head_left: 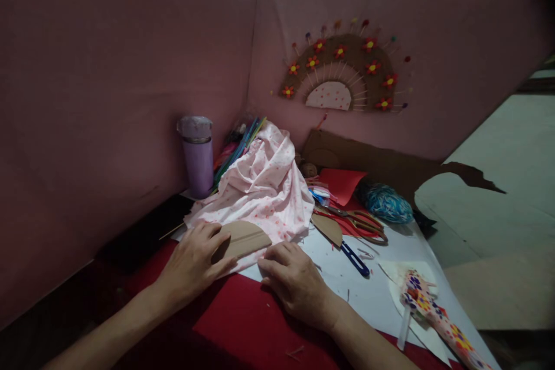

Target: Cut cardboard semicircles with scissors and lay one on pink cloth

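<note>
A half-circle of brown cardboard (245, 238) lies on a white cloth with pink spots (281, 179), which is bunched up behind it. My left hand (197, 257) grips the cardboard's left end, thumb along its straight front edge and fingers over the top. At the cloth's front edge, just right of the cardboard, my right hand (295, 277) has its fingers curled down on the fabric; the fingertips are partly hidden. Near the right hand are a second cardboard half-circle (327, 228), a blue-handled cutter (355, 258) and scissors (368, 228).
White paper (342, 306) and red cloth (243, 318) cover the table. A purple tumbler (198, 165) stands at the back left. Blue yarn (385, 203), red sheets (342, 185) and flower-printed scraps (427, 300) lie to the right. A decorated cardboard arch (347, 46) hangs on the pink wall.
</note>
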`<act>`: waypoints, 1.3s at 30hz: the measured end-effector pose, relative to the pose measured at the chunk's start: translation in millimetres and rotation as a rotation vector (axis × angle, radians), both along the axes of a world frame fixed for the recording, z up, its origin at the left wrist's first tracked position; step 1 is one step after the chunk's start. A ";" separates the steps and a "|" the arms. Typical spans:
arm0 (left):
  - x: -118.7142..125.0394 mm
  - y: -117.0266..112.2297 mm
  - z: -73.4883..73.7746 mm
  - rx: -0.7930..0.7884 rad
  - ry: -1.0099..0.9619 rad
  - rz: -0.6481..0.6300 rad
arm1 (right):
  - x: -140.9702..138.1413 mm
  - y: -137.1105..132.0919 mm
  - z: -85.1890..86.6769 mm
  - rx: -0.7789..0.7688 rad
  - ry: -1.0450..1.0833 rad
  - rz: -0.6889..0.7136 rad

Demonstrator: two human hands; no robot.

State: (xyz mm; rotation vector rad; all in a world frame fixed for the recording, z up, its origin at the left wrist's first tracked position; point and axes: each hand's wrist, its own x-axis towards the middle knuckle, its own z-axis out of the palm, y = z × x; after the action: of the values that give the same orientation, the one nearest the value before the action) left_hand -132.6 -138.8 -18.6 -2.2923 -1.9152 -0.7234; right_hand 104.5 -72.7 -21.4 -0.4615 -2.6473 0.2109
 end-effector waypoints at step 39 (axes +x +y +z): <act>7.3 -6.6 -8.9 0.088 0.031 0.003 | -1.8 2.3 -6.3 0.081 0.098 0.006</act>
State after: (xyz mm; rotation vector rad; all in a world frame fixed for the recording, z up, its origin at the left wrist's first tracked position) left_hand -125.2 -145.5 -27.5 -2.2355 -1.8346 -0.7511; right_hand 102.7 -70.4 -27.8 -0.4060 -2.5508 0.1247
